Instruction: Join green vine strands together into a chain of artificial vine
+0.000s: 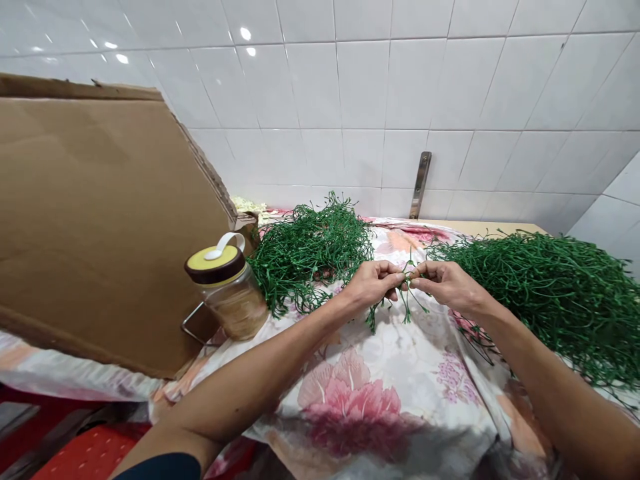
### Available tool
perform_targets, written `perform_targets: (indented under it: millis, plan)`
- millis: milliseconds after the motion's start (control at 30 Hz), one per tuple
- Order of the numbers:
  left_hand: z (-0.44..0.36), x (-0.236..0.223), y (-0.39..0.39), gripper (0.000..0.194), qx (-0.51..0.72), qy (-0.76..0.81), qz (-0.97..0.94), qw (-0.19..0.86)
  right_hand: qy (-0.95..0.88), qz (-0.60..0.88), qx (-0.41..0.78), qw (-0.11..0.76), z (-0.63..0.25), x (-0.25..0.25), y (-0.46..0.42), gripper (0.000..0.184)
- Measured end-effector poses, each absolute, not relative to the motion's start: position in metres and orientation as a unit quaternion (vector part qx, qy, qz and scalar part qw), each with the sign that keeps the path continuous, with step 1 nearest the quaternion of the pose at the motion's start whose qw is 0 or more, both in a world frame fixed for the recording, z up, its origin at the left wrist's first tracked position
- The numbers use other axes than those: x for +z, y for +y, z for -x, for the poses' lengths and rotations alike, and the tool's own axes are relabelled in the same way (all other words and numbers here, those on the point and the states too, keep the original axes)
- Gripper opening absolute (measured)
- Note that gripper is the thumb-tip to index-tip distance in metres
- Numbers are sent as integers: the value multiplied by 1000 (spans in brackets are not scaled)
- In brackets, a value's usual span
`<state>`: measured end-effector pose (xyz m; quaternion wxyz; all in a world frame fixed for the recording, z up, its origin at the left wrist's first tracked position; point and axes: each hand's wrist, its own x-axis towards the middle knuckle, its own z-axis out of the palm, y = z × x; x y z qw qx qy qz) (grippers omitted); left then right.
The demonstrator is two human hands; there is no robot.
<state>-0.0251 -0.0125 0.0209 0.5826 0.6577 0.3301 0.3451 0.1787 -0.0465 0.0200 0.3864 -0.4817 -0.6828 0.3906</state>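
My left hand (373,283) and my right hand (445,283) meet at the middle of the table, both pinched on a small green plastic sprig (406,293) whose thin stems hang down between them. A heap of the same green stems (307,250) lies just left of my left hand. A larger heap (555,293) spreads out to the right of my right hand. Everything rests on a floral cloth (380,393) with pink flowers.
A clear jar (227,287) with a yellow-and-brown lid stands at the left, against a large tilted cardboard sheet (100,220). White wall tiles (360,100) rise behind, with a metal bracket (421,175). A red plastic surface (85,453) shows at the lower left.
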Motion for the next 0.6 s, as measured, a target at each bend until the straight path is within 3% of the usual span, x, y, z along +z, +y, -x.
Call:
perform_targets:
  millis: [400,600]
  plan:
    - [21,17,-15,23,363,329,-646,585,-735,534,155,388,-171,18,-53,20]
    - [20,13,-14,19,366,357,-686,517,-743,532,190,359,-172,24,-56,26]
